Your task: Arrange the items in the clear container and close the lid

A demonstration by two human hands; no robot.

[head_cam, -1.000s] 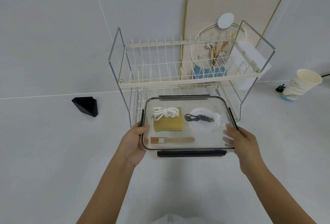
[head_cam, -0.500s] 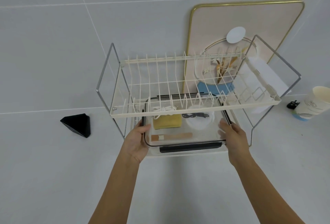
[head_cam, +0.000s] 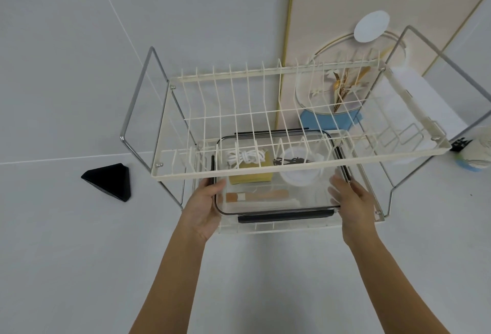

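On a pale grey bench [head_cam: 79, 267] against a tiled wall [head_cam: 66, 41], both hands' fingers grip the clear container [head_cam: 276, 200], lid on, on the dish rack's [head_cam: 265, 110] lower shelf: left hand [head_cam: 203, 208], right hand [head_cam: 350, 203].

Dish rack hemming in a clear container on its lower shelf.
The upper wire shelf [head_cam: 265, 121] covers the container [head_cam: 273, 200] from above; metal side frames [head_cam: 138, 121] block left and right. Only the front is open, where the left hand [head_cam: 203, 207] and right hand [head_cam: 353, 200] reach in.
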